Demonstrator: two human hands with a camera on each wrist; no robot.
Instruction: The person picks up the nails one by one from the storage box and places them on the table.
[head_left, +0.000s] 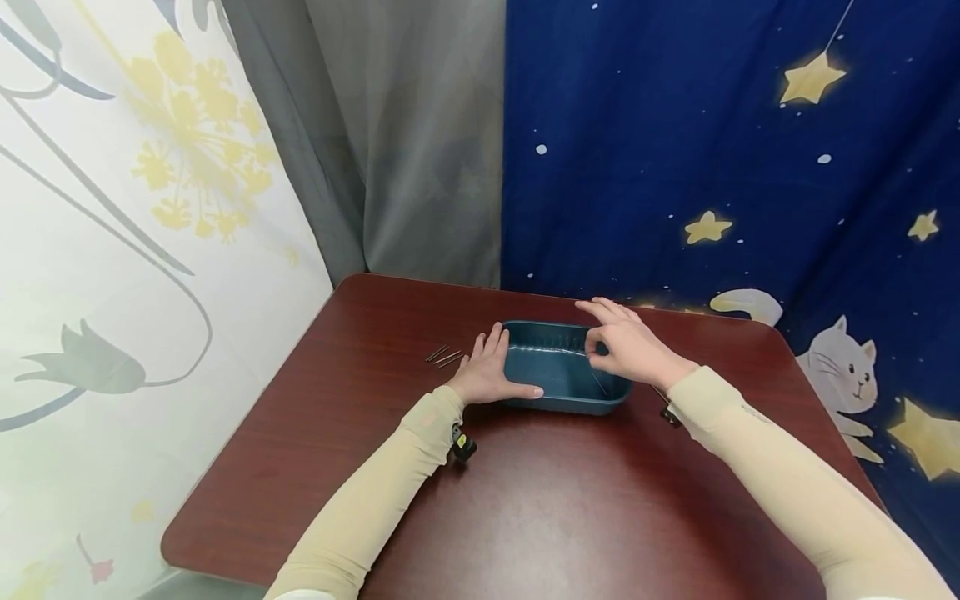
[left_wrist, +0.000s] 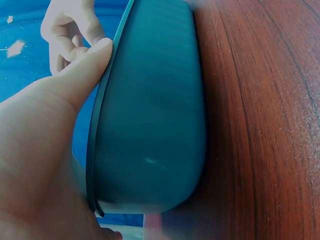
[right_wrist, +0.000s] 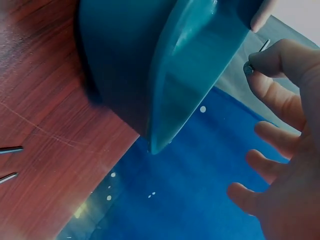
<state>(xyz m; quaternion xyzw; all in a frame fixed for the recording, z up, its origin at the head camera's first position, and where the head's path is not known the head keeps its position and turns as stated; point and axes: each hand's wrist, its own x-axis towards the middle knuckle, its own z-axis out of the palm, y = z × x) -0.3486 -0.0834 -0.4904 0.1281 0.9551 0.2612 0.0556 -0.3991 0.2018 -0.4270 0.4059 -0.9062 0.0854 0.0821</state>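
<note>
A dark teal rectangular tray (head_left: 558, 405) stands on the table. My left hand (head_left: 486, 373) rests on its left end, fingers straight and spread, thumb (left_wrist: 95, 60) along the near rim. Above the tray's right part, my right hand (head_left: 630, 343) pinches a thin metal nail (right_wrist: 249, 69) between thumb and index finger. Its round head shows at the fingertips; the other fingers are spread loosely. Several more nails (head_left: 447, 358) lie on the table left of the tray, beside my left hand. Two thin metal pieces (right_wrist: 10, 150) lie on the table in the right wrist view.
The reddish-brown wooden table (head_left: 540, 508) has rounded corners. A grey curtain (head_left: 435, 167) and a blue star-patterned curtain (head_left: 637, 150) hang behind it. A white patterned curtain (head_left: 187, 292) hangs at the left. Small dark cameras (head_left: 462, 443) are strapped to the wrists.
</note>
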